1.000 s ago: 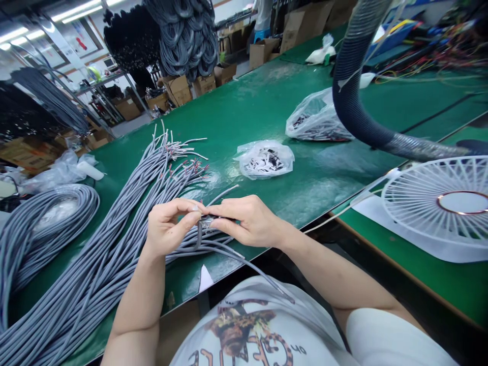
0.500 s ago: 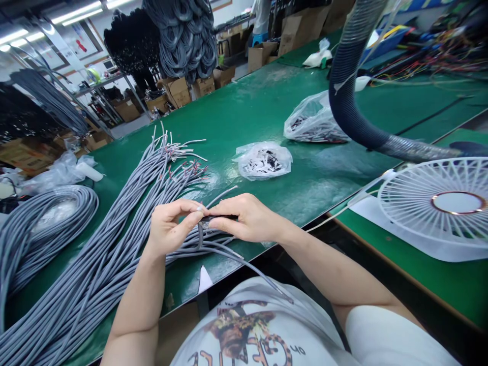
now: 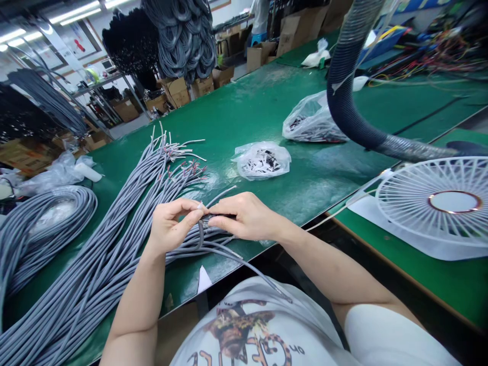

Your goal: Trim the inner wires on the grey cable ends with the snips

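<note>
Your left hand (image 3: 172, 227) thumb and forefinger are closed tight on the end of a thin grey sheathed cable (image 3: 199, 235), while your right hand (image 3: 244, 217) pinches a small dark connector piece (image 3: 213, 218) against that end; both hands meet just above the near table edge, prob. for close sight. The cable droops toward your lap. The long grey cable bundle (image 3: 114, 244) lies fanned on the green table mat (image 3: 251, 107) w/ stripped ends pointing away, within reach. The small clear plastic bag of parts (image 3: 262, 160) sits just beyond.
</note>
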{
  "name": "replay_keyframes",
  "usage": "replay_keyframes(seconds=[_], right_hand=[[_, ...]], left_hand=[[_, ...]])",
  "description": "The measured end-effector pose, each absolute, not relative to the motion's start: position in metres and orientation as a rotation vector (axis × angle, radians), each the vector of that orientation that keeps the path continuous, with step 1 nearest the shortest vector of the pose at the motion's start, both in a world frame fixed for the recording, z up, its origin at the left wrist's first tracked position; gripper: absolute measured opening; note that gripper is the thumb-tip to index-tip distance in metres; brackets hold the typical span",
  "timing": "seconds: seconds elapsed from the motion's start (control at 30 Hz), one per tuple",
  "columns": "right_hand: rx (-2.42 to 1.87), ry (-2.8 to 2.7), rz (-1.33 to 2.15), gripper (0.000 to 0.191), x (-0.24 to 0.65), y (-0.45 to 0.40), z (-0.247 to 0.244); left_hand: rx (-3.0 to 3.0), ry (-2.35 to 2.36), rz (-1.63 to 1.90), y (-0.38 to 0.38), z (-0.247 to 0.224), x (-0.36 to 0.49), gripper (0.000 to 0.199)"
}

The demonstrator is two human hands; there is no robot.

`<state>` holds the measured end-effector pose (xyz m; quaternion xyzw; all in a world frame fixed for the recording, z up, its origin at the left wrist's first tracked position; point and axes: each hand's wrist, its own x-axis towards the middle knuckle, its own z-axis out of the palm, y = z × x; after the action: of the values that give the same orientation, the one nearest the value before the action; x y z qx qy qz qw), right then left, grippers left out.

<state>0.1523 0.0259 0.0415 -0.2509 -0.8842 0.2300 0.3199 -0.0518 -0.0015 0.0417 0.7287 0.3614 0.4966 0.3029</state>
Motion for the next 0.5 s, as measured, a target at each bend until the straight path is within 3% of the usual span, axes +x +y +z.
replay_keyframes(seconds=[0.17, 0.37, 0.5], right_hand=[[-0.660, -2.317, 0.612, 0.032, 0.157, 0.029, 0.040], [-0.739, -1.977, 0.916, 0.032, 0.163, 0.030, 0.041], [-0.711, -1.887, 0.916, 0.021, 0.155, 0.025, 0.038]], left_hand=[[1.857, 1.020, 1.304, 0.000, 0.044, -0.050, 0.005], [1.815, 1.025, 1.295, 0.004, 0.039, -0.043, 0.008], [1.965, 1.063, 1.145, 0.005, 0.033, -0.032, 0.009]])
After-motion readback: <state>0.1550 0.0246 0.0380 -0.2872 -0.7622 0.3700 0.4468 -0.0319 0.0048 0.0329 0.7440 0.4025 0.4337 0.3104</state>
